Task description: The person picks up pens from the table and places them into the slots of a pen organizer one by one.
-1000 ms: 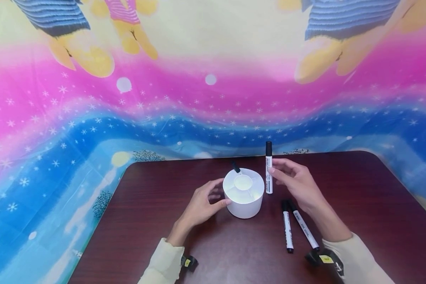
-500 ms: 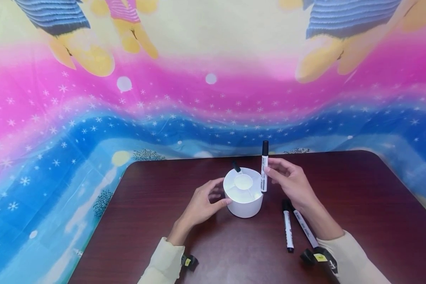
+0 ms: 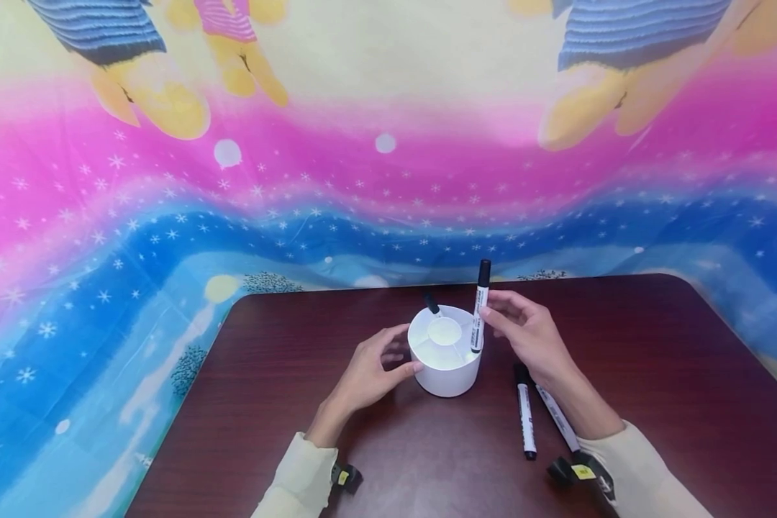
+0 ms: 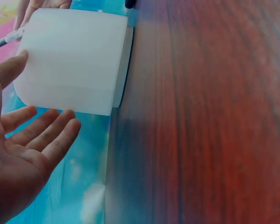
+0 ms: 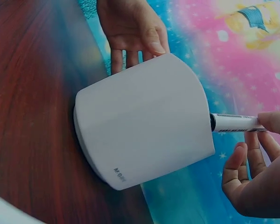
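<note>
Head view, backdrop (image 3: 388, 187): hung behind the work area, printed in cream, pink and blue with snowflakes and yellow-footed figures.
Table (image 3: 285, 338): dark reddish-brown, wood-grained, rounded at the far corners.
Sleeves (image 3: 298, 475): cream, with black wrist mounts (image 3: 346, 478) tagged in yellow.
Left hand (image 3: 369, 367): spread, with thumb and fingertips resting against the left side of the pen holder (image 3: 447, 381).
Right hand (image 3: 537, 334): pinching the capped marker (image 3: 480, 301) between thumb and fingers, just right of the holder.
Holder: white, upright, opening upward, divided into a round centre and outer compartments; marked with small dark lettering low on the wall in the right wrist view.
Held marker: at the right-hand rim, lower end over the opening; long axis near vertical, black cap pointing up and leaning slightly right; cannot tell how far below the rim, if at all.
Loose markers (image 3: 526, 421): two, lying right of the holder and nearer the person, long axes running away from the person; the right-hand one slanted, partly hidden by the wrist.
Stored marker (image 3: 432, 305): mostly hidden inside the holder, dark end pointing up and far-left.
</note>
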`<state>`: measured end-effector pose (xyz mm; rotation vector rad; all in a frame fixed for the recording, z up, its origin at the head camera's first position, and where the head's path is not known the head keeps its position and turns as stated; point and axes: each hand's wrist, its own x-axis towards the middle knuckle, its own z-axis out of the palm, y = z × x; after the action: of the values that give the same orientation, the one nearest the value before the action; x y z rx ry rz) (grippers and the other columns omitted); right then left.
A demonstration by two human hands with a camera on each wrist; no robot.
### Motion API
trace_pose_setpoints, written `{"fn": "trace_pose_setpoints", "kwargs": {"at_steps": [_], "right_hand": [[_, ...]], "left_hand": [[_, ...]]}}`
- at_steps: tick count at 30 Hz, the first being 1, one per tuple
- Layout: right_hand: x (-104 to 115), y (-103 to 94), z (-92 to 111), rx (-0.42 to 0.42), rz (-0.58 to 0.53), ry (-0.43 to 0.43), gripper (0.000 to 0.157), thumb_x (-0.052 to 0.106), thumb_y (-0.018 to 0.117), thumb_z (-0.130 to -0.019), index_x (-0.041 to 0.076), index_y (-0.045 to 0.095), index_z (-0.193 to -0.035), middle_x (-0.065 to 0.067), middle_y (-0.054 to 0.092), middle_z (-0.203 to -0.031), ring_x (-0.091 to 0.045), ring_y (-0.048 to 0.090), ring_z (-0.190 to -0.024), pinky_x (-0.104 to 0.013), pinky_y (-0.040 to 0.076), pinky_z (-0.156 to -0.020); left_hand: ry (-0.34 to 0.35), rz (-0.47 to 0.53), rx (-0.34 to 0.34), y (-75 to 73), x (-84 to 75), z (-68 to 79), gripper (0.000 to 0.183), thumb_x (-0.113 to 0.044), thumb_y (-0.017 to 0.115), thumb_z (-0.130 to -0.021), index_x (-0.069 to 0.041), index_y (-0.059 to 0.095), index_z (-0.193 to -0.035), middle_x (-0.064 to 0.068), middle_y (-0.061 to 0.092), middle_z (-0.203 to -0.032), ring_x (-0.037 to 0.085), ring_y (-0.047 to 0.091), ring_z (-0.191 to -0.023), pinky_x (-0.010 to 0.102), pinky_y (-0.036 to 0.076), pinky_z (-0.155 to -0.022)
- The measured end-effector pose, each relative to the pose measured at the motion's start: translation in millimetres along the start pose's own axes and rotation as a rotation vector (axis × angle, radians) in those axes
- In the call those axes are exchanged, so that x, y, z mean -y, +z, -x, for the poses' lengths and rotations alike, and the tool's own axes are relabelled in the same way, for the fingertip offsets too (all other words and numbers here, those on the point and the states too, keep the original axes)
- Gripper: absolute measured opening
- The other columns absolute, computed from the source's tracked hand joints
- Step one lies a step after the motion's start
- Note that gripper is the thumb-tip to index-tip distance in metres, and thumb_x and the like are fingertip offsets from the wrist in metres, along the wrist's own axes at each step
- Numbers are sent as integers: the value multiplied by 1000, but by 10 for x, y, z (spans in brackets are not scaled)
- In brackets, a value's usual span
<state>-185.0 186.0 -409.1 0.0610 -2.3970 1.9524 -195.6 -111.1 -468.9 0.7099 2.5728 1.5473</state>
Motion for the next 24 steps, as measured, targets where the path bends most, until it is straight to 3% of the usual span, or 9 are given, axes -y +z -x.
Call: {"fn": "trace_pose_setpoints", "kwargs": {"at_steps": [12, 18, 24], "right_hand": [[-121, -62, 58, 7, 114, -4, 45, 29, 75, -103, 6, 64, -140, -14, 72, -125, -10, 70, -100, -25, 61, -80], [-177, -85, 84, 27, 152, -28, 41, 28, 75, -103, 5, 66, -135, -16, 72, -122, -8, 68, -98, -27, 61, -78], [-205, -77, 101, 44, 184, -53, 36, 26, 75, -103, 4, 68, -131, -15, 73, -121, -9, 68, -102, -22, 59, -82]], "left_hand": [[-1, 2, 2, 9, 0, -8, 69, -27, 86, -94, -18, 56, -155, 6, 66, -144, 30, 72, -125, 46, 62, -107], [-5, 0, 2, 4, -17, -6, 69, -26, 86, -94, -18, 56, -155, 6, 66, -143, 29, 72, -124, 45, 62, -107], [-4, 11, 4, 7, -18, -5, 69, -25, 86, -94, -18, 56, -155, 7, 66, -143, 33, 72, -125, 48, 61, -108]]}}
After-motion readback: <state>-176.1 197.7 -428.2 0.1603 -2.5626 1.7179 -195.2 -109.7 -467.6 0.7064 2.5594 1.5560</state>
